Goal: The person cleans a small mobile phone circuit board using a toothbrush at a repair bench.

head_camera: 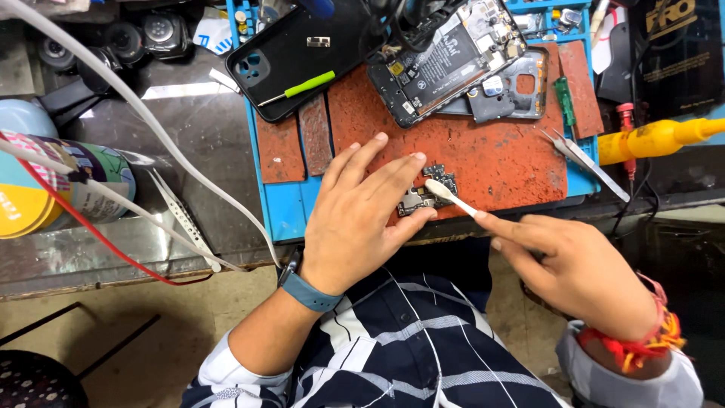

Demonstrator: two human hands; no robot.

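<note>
A small phone circuit board (432,189) lies on the worn red mat (491,151) near the bench's front edge. My left hand (359,219) rests flat on the mat and pins the board with fingertips and thumb. My right hand (574,268) grips a white brush (451,196) whose bristle head touches the top of the board.
An opened phone (445,57) with its battery exposed, a grey frame (513,87), a black back cover (294,49) with a green tool (298,87), tweezers (585,162), a yellow tool (657,138), a can (60,189) and cables (151,128) are around the blue mat (283,208).
</note>
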